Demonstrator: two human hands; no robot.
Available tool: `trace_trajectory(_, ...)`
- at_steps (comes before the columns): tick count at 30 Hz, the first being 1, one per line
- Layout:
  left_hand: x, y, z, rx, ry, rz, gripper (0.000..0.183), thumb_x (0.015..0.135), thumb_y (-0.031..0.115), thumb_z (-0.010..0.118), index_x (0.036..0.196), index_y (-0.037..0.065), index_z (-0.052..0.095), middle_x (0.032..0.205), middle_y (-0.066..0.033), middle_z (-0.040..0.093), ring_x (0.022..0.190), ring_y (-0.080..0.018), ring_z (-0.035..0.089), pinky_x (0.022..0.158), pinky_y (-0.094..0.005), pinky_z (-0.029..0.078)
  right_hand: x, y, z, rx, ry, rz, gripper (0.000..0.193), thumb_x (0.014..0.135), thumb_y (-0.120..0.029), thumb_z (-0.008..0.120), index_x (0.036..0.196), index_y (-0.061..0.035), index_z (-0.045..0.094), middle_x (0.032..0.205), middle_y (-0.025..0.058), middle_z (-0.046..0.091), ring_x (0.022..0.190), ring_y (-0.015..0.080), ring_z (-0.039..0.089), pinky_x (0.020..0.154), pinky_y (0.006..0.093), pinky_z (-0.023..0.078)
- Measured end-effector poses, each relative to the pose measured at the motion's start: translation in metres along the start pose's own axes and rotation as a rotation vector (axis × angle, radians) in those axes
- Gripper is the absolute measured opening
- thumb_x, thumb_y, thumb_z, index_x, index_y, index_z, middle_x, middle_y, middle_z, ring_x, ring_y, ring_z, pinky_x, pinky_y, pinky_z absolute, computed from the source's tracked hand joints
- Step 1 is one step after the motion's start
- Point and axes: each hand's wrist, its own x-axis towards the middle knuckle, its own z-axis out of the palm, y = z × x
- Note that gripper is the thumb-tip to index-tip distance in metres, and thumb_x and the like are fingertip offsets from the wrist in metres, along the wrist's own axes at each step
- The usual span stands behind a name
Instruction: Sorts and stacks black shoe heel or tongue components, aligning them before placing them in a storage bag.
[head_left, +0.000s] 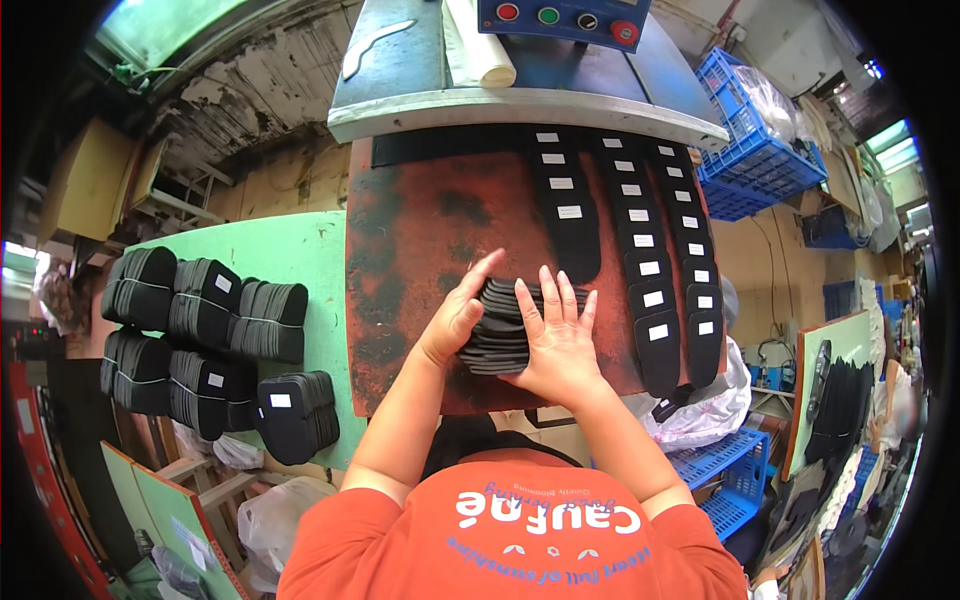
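Orange cloth of the person's shirt (520, 530) fills the lower edge, closest to the lens, and both bare forearms rise from it toward a fanned stack of black insoles (500, 330) lying on the worn rust-red board (420, 240). That stack sits at the near middle of the board, just short of its front edge. Left hand (458, 315) cups the stack's left end, thumb stretched up along the top edge, its grip curled around the pieces. Right hand (558, 335) lies flat over the stack's right half, fingers spread wide and pressing down, so its grip is a broad open palm on the insoles rather than a pinch. To the right of the stack, three overlapping rows of black insoles with white labels (650, 270) run away from the person across the board, toward the press. Beyond the board stands the blue press (520, 60) with its grey platen edge and a panel of coloured buttons (565, 17), and a white roll (480, 45) lies on top of it. Left of the board, a pale green table (300, 255) carries bundled stacks of black insoles (210, 340), some showing white labels. Right of the board, a blue plastic crate (755, 140) stands far back, and a white plastic bag (700, 410) sits by the board's near right corner.
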Motion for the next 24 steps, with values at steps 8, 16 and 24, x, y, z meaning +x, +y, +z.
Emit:
trace_trajectory(8,-0.006,-0.001,0.011,-0.221,0.227,-0.019,0.117,0.066,0.077,0.054,0.143,-0.002,0.013,0.129,-0.0156,0.044,0.12,-0.019,0.042,0.102,-0.0309,0.03,0.007,0.002,0.002,0.058,-0.014,0.027,0.115,0.053,-0.046,0.079,0.144,-0.0198,0.013,0.145,0.0197,0.014,0.13,0.0395,0.02,0.104,0.0626,0.01)
trace_trajectory(16,-0.007,-0.012,0.001,-0.138,0.049,-0.059,0.104,0.075,0.06,0.058,0.143,-0.001,0.01,0.137,-0.0165,0.036,0.125,-0.0209,0.036,0.104,-0.0312,0.025,0.005,0.005,0.005,0.062,0.06,0.014,0.113,0.054,-0.044,0.079,0.144,-0.0315,0.011,0.145,0.0223,0.01,0.13,0.0401,0.022,0.104,0.0621,0.011)
trace_trajectory(24,0.005,0.005,0.01,-0.216,0.018,-0.202,0.055,0.091,0.016,0.043,0.14,-0.002,0.026,0.141,-0.0112,0.034,0.128,-0.0191,0.034,0.105,-0.0293,0.025,0.006,0.006,0.008,0.016,0.084,0.049,0.115,0.054,-0.044,0.078,0.145,-0.0263,0.01,0.142,0.0239,0.016,0.127,0.0402,0.026,0.104,0.0609,0.015)
